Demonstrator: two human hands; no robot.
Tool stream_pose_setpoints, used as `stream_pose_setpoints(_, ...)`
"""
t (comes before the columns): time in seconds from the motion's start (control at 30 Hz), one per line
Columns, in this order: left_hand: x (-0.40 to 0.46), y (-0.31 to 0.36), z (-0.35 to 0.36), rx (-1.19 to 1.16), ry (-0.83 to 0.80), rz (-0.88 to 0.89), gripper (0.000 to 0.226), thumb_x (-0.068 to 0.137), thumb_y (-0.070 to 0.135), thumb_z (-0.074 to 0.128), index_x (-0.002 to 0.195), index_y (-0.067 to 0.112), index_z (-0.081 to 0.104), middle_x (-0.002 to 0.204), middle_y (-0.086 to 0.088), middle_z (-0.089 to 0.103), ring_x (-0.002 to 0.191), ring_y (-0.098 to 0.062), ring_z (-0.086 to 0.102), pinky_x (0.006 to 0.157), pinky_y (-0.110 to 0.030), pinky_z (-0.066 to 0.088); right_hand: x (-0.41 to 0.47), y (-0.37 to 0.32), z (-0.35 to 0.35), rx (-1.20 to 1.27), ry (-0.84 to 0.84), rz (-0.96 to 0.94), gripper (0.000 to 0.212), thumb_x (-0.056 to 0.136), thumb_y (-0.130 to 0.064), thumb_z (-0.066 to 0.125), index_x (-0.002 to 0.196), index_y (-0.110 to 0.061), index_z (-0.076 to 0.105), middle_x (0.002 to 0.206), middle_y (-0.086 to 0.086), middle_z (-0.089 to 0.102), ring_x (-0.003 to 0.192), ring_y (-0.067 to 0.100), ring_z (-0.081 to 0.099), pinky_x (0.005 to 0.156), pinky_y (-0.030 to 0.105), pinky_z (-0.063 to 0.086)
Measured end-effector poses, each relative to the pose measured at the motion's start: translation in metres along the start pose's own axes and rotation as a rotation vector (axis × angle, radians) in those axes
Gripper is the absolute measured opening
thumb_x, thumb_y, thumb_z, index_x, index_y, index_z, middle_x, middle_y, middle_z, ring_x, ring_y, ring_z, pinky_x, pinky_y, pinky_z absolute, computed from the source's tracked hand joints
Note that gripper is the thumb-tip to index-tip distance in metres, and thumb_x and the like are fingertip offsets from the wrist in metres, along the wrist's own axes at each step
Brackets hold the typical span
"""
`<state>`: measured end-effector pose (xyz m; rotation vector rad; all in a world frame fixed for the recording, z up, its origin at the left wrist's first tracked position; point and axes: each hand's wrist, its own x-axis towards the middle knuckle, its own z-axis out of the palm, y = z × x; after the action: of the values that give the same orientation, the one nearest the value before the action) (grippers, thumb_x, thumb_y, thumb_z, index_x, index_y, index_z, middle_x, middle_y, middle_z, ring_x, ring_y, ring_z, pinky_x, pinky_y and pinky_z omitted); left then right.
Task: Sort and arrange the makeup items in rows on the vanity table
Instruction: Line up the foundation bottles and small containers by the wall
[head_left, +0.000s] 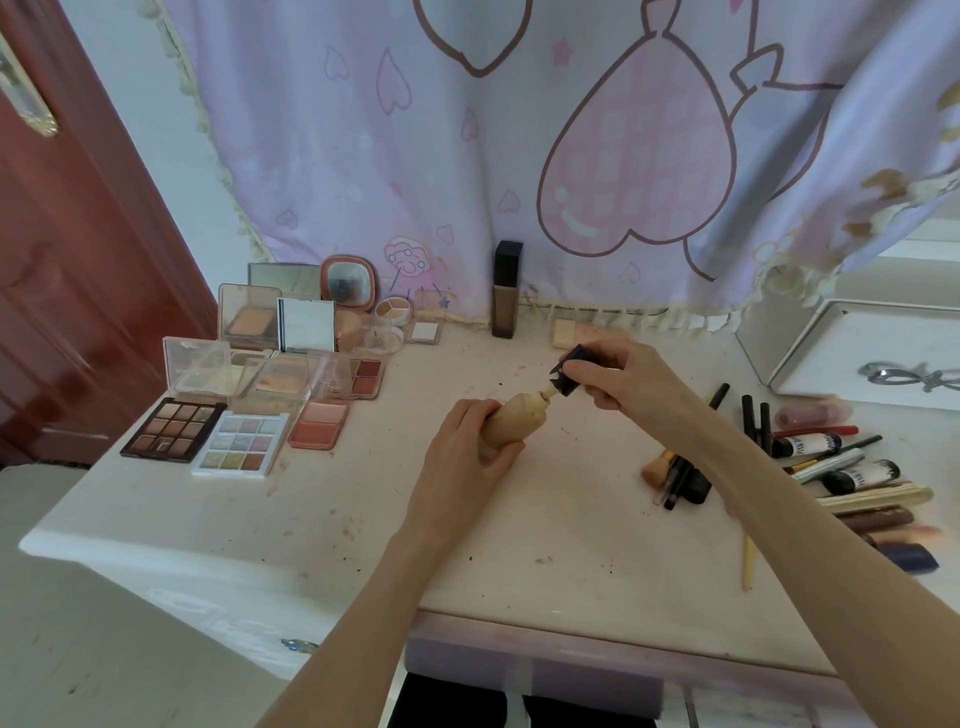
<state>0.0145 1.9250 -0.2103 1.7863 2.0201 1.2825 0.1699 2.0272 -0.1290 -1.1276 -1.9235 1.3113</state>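
Left hand (465, 447) wraps the beige foundation bottle (514, 422) mid-table, neck tilted toward 1 o'clock; right hand (621, 376) pinches the dark cap (569, 370) just off the neck, not seated. Open palettes (244, 410) sit grouped at 10 o'clock, tall dark-capped bottle (506, 291) upright at 12 against the curtain (519, 130). Loose pile of pencils, tubes and brushes (831, 462) at 3 o'clock on the vanity table (363, 519).

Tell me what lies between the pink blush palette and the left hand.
Only bare, stained tabletop separates the pink blush palette from the left hand, as the head view shows.
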Motion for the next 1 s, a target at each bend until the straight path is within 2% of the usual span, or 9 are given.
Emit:
stream_pose_setpoints(0.2,-0.001,-0.001,0.0,-0.019,0.007,0.001,0.035,0.08,0.022,0.07,0.11,0.014,0.056,0.103,0.01,0.05,0.083,0.0,0.044,0.074,0.0,0.033,-0.001,0.002,0.003,-0.097,0.061,-0.102,0.019,0.089,-0.023,0.059,0.099,-0.007,0.063,0.081,0.007,0.052,0.066,0.02,0.045,0.062,0.028,0.04)
stream_pose_setpoints(0.37,-0.001,-0.001,0.0,-0.018,0.002,0.007,0.035,0.08,0.021,0.07,0.11,0.013,0.055,0.102,0.011,0.048,0.084,0.002,0.042,0.073,0.002,0.031,-0.001,0.003,0.005,-0.197,0.078,-0.175,0.016,0.088,-0.024,0.06,0.095,-0.009,0.063,0.081,-0.001,0.052,0.067,0.015,0.046,0.065,0.03,0.04)
stream_pose_setpoints(0.43,0.0,-0.001,0.0,-0.014,0.002,0.004,0.035,0.08,0.022,0.07,0.111,0.013,0.055,0.102,0.012,0.047,0.084,0.002,0.042,0.073,0.002,0.032,-0.001,0.004,0.006,-0.227,0.074,-0.199,0.013,0.087,-0.025,0.06,0.092,-0.012,0.062,0.078,-0.005,0.052,0.066,0.005,0.046,0.065,0.023,0.041)
stream_pose_setpoints(0.53,-0.001,-0.001,0.0,-0.013,0.005,-0.002,0.036,0.079,0.022,0.07,0.111,0.014,0.055,0.101,0.012,0.047,0.083,0.002,0.042,0.073,0.002,0.032,-0.002,0.002,0.009,-0.322,0.084,-0.271,0.008,0.087,-0.023,0.061,0.088,-0.015,0.061,0.074,-0.012,0.051,0.068,-0.013,0.045,0.063,0.004,0.036)
stream_pose_setpoints(0.57,-0.001,-0.001,0.0,-0.013,0.004,-0.005,0.036,0.08,0.022,0.07,0.111,0.014,0.055,0.102,0.012,0.048,0.082,0.002,0.043,0.073,0.002,0.032,-0.002,0.0,0.01,-0.335,0.085,-0.288,0.009,0.087,-0.022,0.061,0.087,-0.013,0.062,0.073,-0.012,0.051,0.068,-0.014,0.045,0.063,0.003,0.036)
stream_pose_setpoints(0.67,0.0,-0.001,0.0,-0.013,0.004,-0.024,0.039,0.08,0.024,0.069,0.114,0.013,0.055,0.104,0.01,0.05,0.084,-0.002,0.046,0.072,0.003,0.032,0.0,-0.007,0.011,-0.352,0.072,-0.306,0.01,0.086,-0.024,0.061,0.089,-0.014,0.062,0.07,-0.012,0.052,0.063,-0.002,0.046,0.06,0.01,0.035)
stream_pose_setpoints(0.8,0.0,-0.001,-0.001,-0.018,0.009,-0.054,0.041,0.081,0.028,0.069,0.117,0.013,0.054,0.102,0.013,0.048,0.084,-0.004,0.047,0.072,0.004,0.032,0.003,-0.016,0.009,-0.361,0.064,-0.31,0.015,0.087,-0.029,0.061,0.09,-0.015,0.063,0.066,-0.014,0.052,0.055,-0.002,0.046,0.056,0.01,0.035)
stream_pose_setpoints(0.93,-0.001,-0.002,-0.001,-0.034,0.002,-0.064,0.04,0.082,0.028,0.068,0.117,0.014,0.054,0.102,0.012,0.049,0.084,-0.004,0.047,0.07,0.003,0.031,0.006,-0.022,0.008,-0.392,0.065,-0.294,0.024,0.085,-0.035,0.059,0.091,-0.012,0.065,0.071,-0.003,0.058,0.061,0.008,0.046,0.064,0.03,0.042)
stream_pose_setpoints(1.0,-0.001,-0.003,-0.001,-0.048,-0.001,-0.073,0.04,0.082,0.028,0.068,0.117,0.015,0.053,0.102,0.013,0.05,0.086,-0.004,0.048,0.071,0.003,0.032,0.006,-0.024,0.008,-0.4,0.077,-0.291,0.025,0.084,-0.038,0.058,0.091,-0.015,0.065,0.073,-0.002,0.059,0.063,0.01,0.047,0.067,0.034,0.043)
